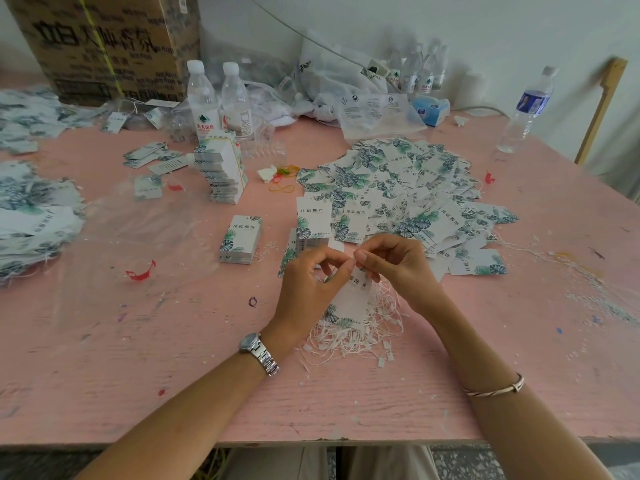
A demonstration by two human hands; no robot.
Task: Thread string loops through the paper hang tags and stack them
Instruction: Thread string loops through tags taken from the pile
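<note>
Left hand [304, 282] and right hand [398, 265] each pinch one hang tag [349, 299] at centre frame. String loops [360, 337] lie piled beneath it.

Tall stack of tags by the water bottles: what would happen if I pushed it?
Probably it would topple: the tall stack of tags is narrow, many layers high and stepped unevenly. Being packed card, it likely feels heavy for its size. Lifted whole, layers may slip apart.
</note>
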